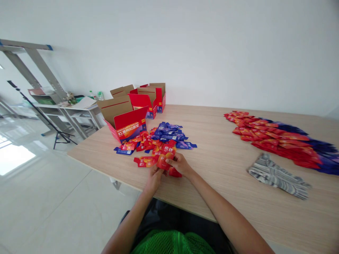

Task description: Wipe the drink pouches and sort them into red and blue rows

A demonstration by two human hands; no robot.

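Both my hands are closed on a stack of red-orange sachets point(165, 156) held just above the wooden table point(217, 165). My left hand point(154, 177) grips the stack's lower edge; my right hand point(179, 163) pinches its right side. One red sachet point(145, 161) lies flat just left of the stack, and another peeks out under my right hand. Behind them is a loose pile of red sachets point(140, 141) and blue sachets point(169, 133). An open red carton point(126, 123) stands behind the pile.
Two more open red cartons point(149, 97) stand at the table's far left. A long heap of red and blue sachets point(280, 139) runs along the right side, with striped grey gloves point(278, 176) in front of it. A grey shelf unit point(71, 113) and a tripod point(39, 114) stand at left.
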